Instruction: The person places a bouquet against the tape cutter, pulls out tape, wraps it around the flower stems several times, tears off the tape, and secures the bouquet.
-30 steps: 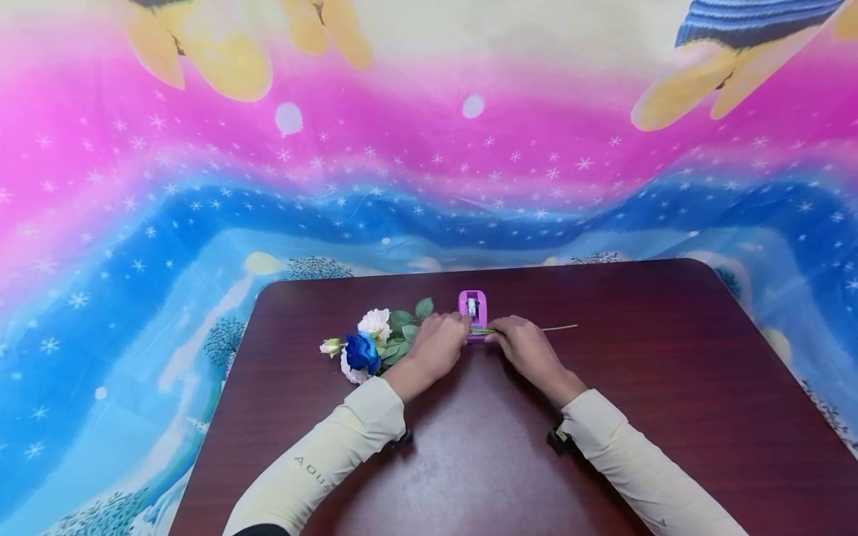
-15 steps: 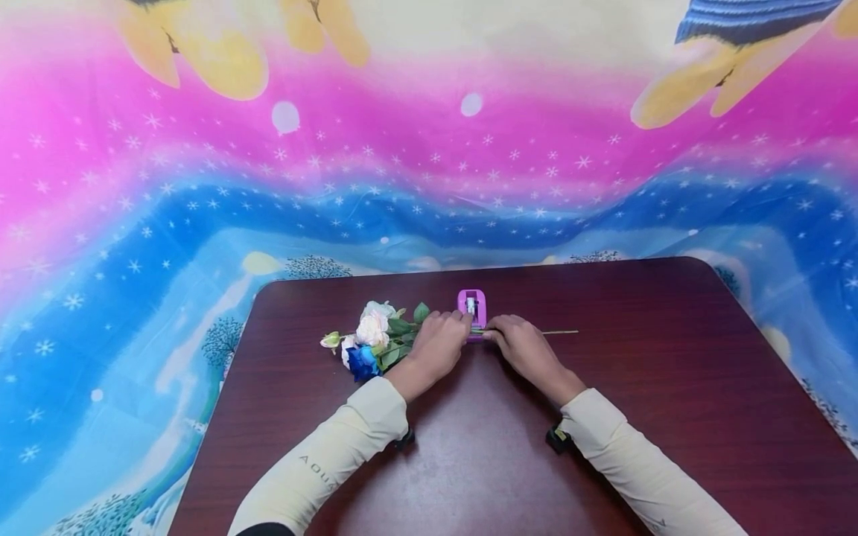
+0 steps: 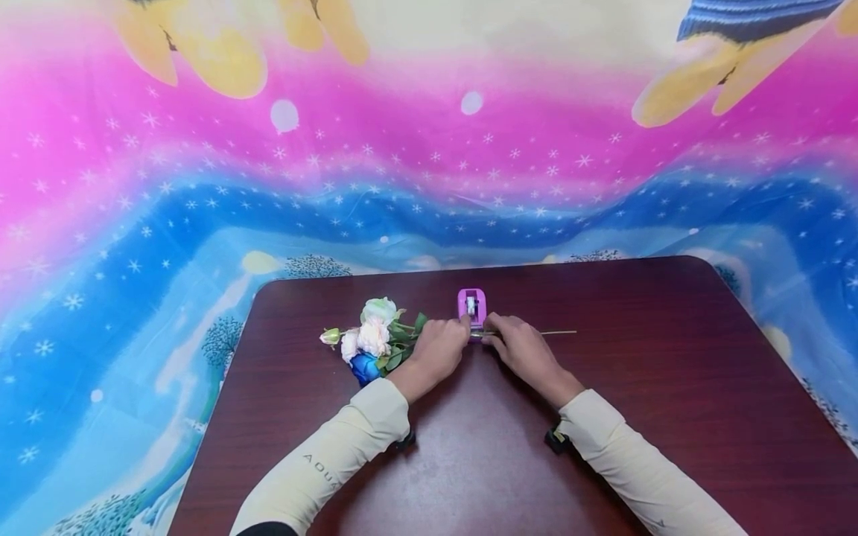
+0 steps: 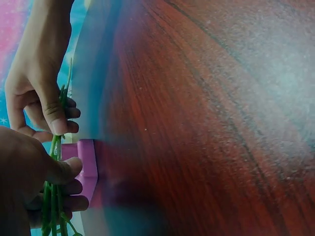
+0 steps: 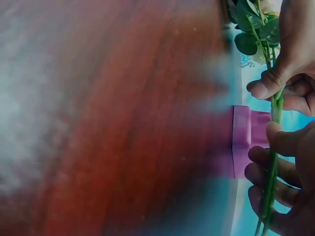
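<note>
My left hand (image 3: 439,348) grips a bunch of flowers by the green stems (image 5: 273,187), just below the leaves. White and pale pink blossoms (image 3: 373,336), a blue rose (image 3: 365,367) and a small bud (image 3: 330,337) point left. Farther down the same stems, my right hand (image 3: 527,353) pinches them between thumb and fingers, as the right wrist view shows. A short shiny stretch of stem shows between the two hands. Right behind them a purple-pink tape dispenser (image 3: 472,301) stands on the table, its front partly hidden by the hands and stems.
The dark red-brown wooden table (image 3: 456,461) has rounded far corners. Behind it hangs a cloth backdrop (image 3: 429,171) in pink and blue with snowflakes. One thin stem end (image 3: 563,332) sticks out to the right past my right hand.
The bunch has turned about its stems: the blue rose has rolled down towards me, and more white and pink blossoms have come up on top. Both hands have stayed nearly in place.
</note>
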Action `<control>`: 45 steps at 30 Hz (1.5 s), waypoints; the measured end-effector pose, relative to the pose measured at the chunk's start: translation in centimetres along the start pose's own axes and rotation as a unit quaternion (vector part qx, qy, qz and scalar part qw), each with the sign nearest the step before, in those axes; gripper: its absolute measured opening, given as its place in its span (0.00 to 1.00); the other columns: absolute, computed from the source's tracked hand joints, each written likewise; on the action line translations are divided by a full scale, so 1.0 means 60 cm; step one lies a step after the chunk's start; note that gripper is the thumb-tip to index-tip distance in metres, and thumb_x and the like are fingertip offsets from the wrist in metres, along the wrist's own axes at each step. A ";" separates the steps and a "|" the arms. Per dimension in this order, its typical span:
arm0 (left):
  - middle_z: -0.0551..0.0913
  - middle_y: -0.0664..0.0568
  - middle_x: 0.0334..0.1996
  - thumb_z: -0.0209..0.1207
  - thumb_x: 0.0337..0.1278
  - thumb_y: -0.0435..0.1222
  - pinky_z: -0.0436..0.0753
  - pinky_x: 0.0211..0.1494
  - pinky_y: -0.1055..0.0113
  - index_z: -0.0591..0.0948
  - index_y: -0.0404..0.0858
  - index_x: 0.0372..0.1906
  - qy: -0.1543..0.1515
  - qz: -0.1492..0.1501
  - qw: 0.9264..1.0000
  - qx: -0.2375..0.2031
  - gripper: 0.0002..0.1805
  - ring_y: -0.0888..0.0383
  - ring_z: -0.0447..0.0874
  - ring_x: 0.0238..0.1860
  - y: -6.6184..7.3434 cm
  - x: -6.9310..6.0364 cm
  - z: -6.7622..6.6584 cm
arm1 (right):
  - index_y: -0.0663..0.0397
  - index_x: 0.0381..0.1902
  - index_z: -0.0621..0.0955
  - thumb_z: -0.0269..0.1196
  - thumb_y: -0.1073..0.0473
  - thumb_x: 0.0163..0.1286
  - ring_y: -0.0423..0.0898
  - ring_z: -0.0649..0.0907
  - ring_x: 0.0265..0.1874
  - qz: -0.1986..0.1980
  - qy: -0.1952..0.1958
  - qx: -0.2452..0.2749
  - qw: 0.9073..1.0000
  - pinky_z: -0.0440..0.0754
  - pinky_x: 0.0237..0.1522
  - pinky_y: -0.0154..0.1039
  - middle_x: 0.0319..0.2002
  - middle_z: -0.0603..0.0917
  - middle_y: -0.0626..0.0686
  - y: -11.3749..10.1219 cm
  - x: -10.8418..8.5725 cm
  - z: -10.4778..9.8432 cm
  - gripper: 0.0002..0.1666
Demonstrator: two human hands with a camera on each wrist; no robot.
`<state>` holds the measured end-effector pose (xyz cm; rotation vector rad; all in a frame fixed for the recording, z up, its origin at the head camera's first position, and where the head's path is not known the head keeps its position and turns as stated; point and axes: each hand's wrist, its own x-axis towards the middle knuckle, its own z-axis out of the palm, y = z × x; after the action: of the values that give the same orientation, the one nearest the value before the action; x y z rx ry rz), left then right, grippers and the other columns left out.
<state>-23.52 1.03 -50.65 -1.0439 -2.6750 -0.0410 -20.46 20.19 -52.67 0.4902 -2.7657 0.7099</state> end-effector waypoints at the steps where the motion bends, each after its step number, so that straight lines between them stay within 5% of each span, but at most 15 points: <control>1: 0.87 0.54 0.26 0.65 0.59 0.34 0.81 0.25 0.60 0.82 0.40 0.44 -0.001 -0.002 1.000 0.000 0.09 0.56 0.85 0.23 0.000 -0.001 0.001 | 0.47 0.45 0.79 0.66 0.58 0.72 0.44 0.82 0.34 -0.011 0.000 -0.004 1.000 0.81 0.36 0.44 0.35 0.85 0.48 0.001 -0.001 0.001 0.07; 9: 0.86 0.55 0.25 0.67 0.61 0.37 0.81 0.24 0.61 0.83 0.39 0.45 -0.004 -0.006 1.000 -0.015 0.10 0.56 0.85 0.23 -0.003 -0.003 0.008 | 0.51 0.52 0.81 0.68 0.63 0.70 0.48 0.85 0.37 -0.081 0.023 -0.021 0.996 0.83 0.40 0.47 0.38 0.85 0.51 0.006 -0.009 0.004 0.14; 16: 0.87 0.56 0.24 0.66 0.62 0.38 0.81 0.24 0.61 0.82 0.41 0.43 -0.012 -0.015 0.999 -0.026 0.08 0.56 0.86 0.23 -0.004 -0.006 0.011 | 0.43 0.63 0.82 0.64 0.65 0.72 0.47 0.85 0.38 -0.103 -0.019 -0.040 0.994 0.84 0.43 0.44 0.42 0.85 0.51 0.012 -0.017 -0.002 0.23; 31: 0.86 0.55 0.23 0.67 0.62 0.38 0.81 0.25 0.61 0.82 0.42 0.40 -0.024 -0.036 0.998 -0.050 0.06 0.56 0.85 0.23 -0.005 0.001 0.020 | 0.44 0.63 0.84 0.57 0.70 0.74 0.42 0.72 0.28 -0.164 -0.053 -0.068 0.983 0.72 0.31 0.35 0.37 0.80 0.50 0.018 -0.002 -0.015 0.24; 36: 0.87 0.55 0.24 0.69 0.60 0.42 0.82 0.26 0.61 0.83 0.44 0.37 -0.019 -0.024 0.999 -0.014 0.08 0.56 0.85 0.23 0.003 -0.005 0.028 | 0.47 0.60 0.85 0.59 0.70 0.74 0.40 0.79 0.32 -0.189 -0.063 -0.046 0.979 0.79 0.34 0.35 0.40 0.84 0.49 0.024 -0.004 -0.012 0.22; 45: 0.87 0.57 0.23 0.69 0.60 0.41 0.82 0.25 0.61 0.84 0.44 0.38 0.010 -0.013 1.000 0.007 0.07 0.57 0.85 0.23 0.007 -0.017 0.028 | 0.47 0.62 0.84 0.59 0.67 0.75 0.41 0.78 0.34 -0.157 -0.071 -0.045 0.984 0.79 0.36 0.36 0.40 0.83 0.48 0.018 -0.016 -0.007 0.21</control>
<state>-22.95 0.87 -52.53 -0.9984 -2.6668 -0.0385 -19.90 21.52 -53.08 0.9639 -2.7381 0.4912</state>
